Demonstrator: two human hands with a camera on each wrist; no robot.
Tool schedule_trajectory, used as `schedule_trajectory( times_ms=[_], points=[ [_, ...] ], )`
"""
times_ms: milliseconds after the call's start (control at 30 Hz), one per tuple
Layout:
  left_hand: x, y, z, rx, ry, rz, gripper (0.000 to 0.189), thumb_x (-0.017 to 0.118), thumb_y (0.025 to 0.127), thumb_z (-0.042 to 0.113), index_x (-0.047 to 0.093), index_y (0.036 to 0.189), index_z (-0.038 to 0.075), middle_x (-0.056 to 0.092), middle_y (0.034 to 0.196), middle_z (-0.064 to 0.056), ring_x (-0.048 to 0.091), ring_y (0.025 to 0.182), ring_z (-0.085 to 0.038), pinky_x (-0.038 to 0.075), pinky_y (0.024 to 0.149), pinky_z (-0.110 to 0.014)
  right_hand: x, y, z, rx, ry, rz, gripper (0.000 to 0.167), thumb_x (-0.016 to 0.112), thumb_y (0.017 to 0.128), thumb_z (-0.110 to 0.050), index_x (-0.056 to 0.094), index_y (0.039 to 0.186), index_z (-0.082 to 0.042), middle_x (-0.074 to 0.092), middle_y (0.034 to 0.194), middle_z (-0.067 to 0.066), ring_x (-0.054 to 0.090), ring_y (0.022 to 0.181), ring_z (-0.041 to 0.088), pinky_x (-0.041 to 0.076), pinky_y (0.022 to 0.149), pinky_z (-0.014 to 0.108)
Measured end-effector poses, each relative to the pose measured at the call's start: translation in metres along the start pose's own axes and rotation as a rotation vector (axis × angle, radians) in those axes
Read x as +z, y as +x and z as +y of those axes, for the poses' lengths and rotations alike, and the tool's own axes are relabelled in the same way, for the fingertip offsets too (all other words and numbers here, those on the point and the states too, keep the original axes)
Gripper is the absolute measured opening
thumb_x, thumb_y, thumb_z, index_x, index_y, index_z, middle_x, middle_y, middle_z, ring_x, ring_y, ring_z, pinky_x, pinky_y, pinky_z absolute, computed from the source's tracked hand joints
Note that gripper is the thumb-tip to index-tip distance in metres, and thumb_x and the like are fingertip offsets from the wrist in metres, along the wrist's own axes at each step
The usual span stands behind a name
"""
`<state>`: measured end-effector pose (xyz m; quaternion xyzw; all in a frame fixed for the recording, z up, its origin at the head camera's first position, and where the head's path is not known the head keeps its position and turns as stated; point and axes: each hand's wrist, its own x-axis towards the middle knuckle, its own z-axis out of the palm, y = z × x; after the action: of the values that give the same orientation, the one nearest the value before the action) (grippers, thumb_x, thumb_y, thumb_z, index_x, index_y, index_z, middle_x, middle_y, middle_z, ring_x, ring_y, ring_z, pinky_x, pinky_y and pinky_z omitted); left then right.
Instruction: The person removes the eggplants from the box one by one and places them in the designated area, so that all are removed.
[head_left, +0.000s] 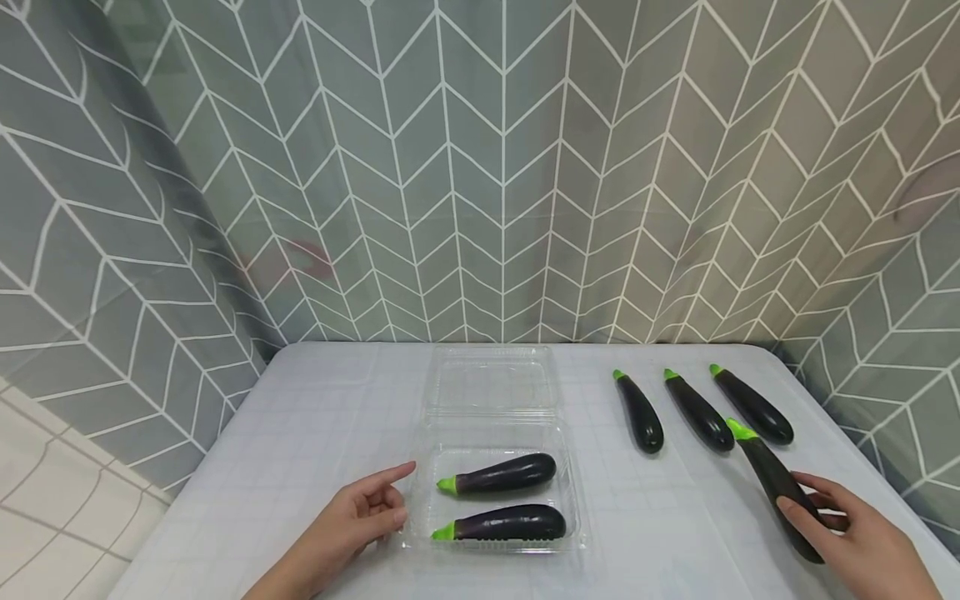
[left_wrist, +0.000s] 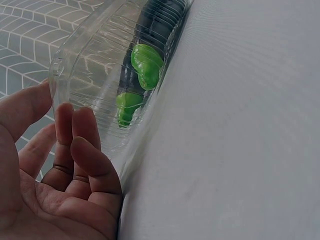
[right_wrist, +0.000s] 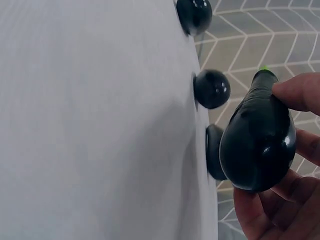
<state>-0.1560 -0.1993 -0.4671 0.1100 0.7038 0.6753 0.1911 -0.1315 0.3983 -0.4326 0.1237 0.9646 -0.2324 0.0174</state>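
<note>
My right hand [head_left: 862,529] grips an eggplant [head_left: 780,487] near its thick end, thumb on one side and fingers on the other. The right wrist view shows this eggplant [right_wrist: 260,145] held off the tablecloth. At the left side of a clear plastic clamshell container [head_left: 573,500] is my left hand [head_left: 352,517], index finger extended and other fingers loosely bent. In the left wrist view a fingertip meets the container's rim [left_wrist: 60,75]. Two eggplants [head_left: 510,473] [head_left: 513,523] lie side by side in the container, green stems to the left.
Three more eggplants [head_left: 641,412] [head_left: 699,410] [head_left: 752,404] lie on the right side of the white-covered table [head_left: 315,417], stems pointing away. The container's open lid [head_left: 491,379] lies back toward the far edge. A grey chevron-patterned curtain [head_left: 502,167] surrounds the table's back and sides.
</note>
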Motion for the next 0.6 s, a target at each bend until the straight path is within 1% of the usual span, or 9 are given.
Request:
schedule_trajectory(
  times_ms=[133, 300, 433, 600],
  points=[
    [0.000, 0.000, 0.000, 0.005, -0.002, 0.002, 0.061, 0.064, 0.097, 0.009, 0.038, 0.151, 0.001, 0.058, 0.098, -0.009, 0.052, 0.072, -0.009, 0.044, 0.061, -0.022, 0.002, 0.002, 0.005, 0.089, 0.008, -0.019, 0.083, 0.053, 0.094, -0.062, 0.044, 0.135, 0.010, 0.058, 0.111, 0.033, 0.064, 0.094, 0.045, 0.050, 0.069, 0.045],
    [0.000, 0.001, 0.000, 0.003, 0.005, 0.011, 0.060, 0.065, 0.096, 0.010, 0.038, 0.150, 0.001, 0.058, 0.098, -0.010, 0.051, 0.070, -0.008, 0.043, 0.059, -0.021, 0.006, 0.004, 0.013, 0.160, 0.020, 0.010, 0.084, 0.054, 0.093, -0.062, 0.044, 0.135, 0.010, 0.056, 0.110, 0.035, 0.063, 0.094, 0.046, 0.050, 0.071, 0.048],
    [0.000, 0.001, 0.000, -0.006, 0.012, 0.016, 0.060, 0.065, 0.096, 0.011, 0.039, 0.150, 0.002, 0.059, 0.099, -0.010, 0.051, 0.070, -0.009, 0.043, 0.058, -0.021, 0.010, 0.006, 0.021, 0.197, 0.016, 0.034, 0.082, 0.055, 0.093, -0.061, 0.044, 0.134, 0.010, 0.052, 0.113, 0.039, 0.061, 0.095, 0.049, 0.050, 0.072, 0.050],
    [0.000, 0.001, 0.000, -0.007, 0.011, 0.015, 0.061, 0.065, 0.096, 0.011, 0.038, 0.150, 0.002, 0.059, 0.099, -0.010, 0.051, 0.070, -0.009, 0.043, 0.059, -0.022, 0.012, 0.008, 0.030, 0.203, 0.010, 0.051, 0.080, 0.056, 0.094, -0.058, 0.043, 0.134, 0.011, 0.051, 0.114, 0.040, 0.061, 0.095, 0.050, 0.050, 0.073, 0.051]
  ],
)
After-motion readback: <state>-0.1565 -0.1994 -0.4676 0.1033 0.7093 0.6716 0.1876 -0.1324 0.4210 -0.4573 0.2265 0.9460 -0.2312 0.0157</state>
